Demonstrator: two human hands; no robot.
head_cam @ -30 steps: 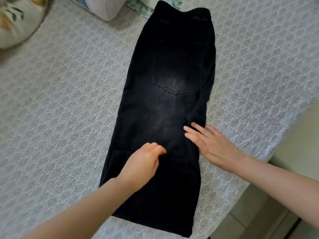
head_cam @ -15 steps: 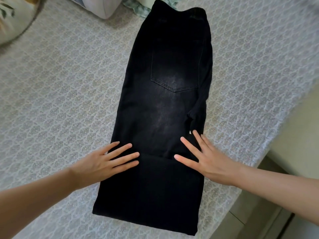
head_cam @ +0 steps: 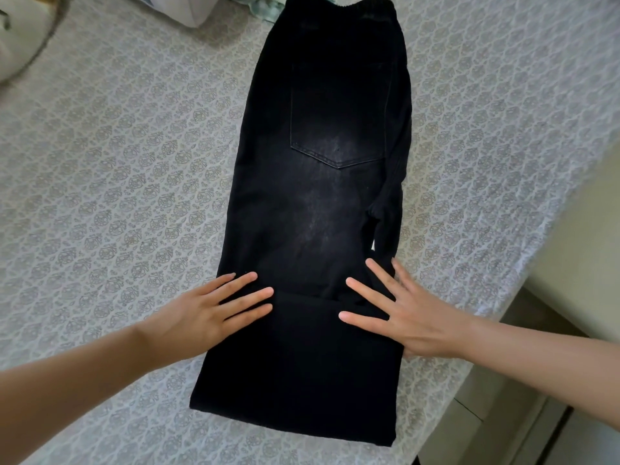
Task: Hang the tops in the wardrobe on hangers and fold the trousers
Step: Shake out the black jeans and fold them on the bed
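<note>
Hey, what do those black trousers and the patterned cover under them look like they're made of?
The trousers look like black denim, matte, faded grey at the seat, with a stitched patch pocket and gathered elastic waistband. The cover seems a thin matte cotton-type cloth with a repeating grey motif; exact fibre unclear.

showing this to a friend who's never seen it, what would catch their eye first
The black trousers lie lengthwise down the middle of the patterned bed sheet, waistband far, lower part folded up. The left hand and right hand press flat with spread fingers on either side of the fold edge.
</note>
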